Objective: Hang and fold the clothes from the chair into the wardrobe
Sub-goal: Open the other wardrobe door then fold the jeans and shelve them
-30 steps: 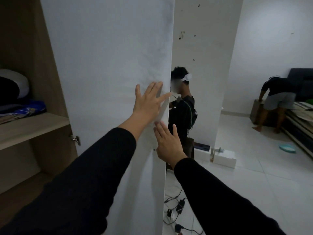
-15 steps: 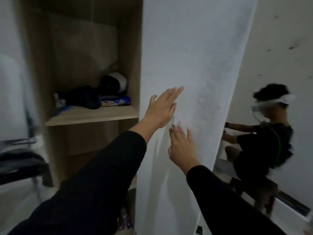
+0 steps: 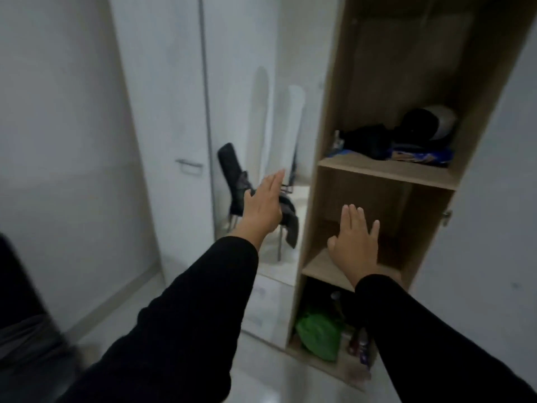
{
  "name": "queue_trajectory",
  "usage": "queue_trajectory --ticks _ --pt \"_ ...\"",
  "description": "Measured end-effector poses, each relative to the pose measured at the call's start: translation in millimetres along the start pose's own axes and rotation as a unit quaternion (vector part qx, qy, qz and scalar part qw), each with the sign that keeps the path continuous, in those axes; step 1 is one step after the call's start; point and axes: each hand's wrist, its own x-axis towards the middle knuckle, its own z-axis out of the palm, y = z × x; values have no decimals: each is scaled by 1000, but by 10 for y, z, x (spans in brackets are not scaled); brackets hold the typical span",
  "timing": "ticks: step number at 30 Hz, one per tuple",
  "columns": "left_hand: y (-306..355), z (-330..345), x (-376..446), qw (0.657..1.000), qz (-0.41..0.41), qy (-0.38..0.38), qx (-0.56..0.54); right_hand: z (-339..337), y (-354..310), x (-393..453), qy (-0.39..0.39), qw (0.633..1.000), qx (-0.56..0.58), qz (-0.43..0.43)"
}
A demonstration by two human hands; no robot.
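Observation:
The wooden wardrobe (image 3: pixel 386 175) stands open on the right, its white door (image 3: pixel 494 228) swung out at the far right. A black chair (image 3: pixel 232 175) with dark clothes (image 3: pixel 290 225) draped over its seat stands left of the wardrobe. My left hand (image 3: pixel 264 205) hangs in the air with straight fingers, in front of the chair and holding nothing. My right hand (image 3: pixel 354 245) is spread flat in front of the bare middle shelf (image 3: pixel 322 269), also holding nothing. The picture is blurred by head motion.
The upper shelf holds dark bundles, a helmet-like object (image 3: pixel 433 123) and a blue packet (image 3: pixel 421 157). At the bottom lie a green bag (image 3: pixel 316 335) and bottles (image 3: pixel 360 341). Closed white wardrobe doors with a handle (image 3: pixel 189 164) fill the left. A dark object (image 3: pixel 17 301) sits at the far left edge.
My view has swung left, away from the wardrobe door and the people beyond it. Both hands have come off the door and now hang in the air before the chair and shelves.

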Motion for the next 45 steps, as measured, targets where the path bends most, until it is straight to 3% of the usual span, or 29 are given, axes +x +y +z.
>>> queue_trajectory --ticks 6,12,19,25,34,45 --pt "-1232 -427 -896 988 -149 -1 36 208 -1293 -130 -13 991 75 -110" --pt "-2393 -1026 -1835 954 -282 -1 97 343 -2749 -575 -63 969 108 -215" --pt "-3502 -1718 -2886 902 -415 1 121 558 -4215 -1188 -132 927 149 -318" --pt "-4182 -1880 -3655 842 -526 -32 113 845 -5004 -1669 -179 881 137 -416" --pt "-5056 -1653 -3944 793 -589 -104 114 1647 -5892 -1739 -299 822 97 -475" --pt "-6572 -1161 -3671 751 -624 -172 131 2797 -7196 -1497 -324 791 39 -518"
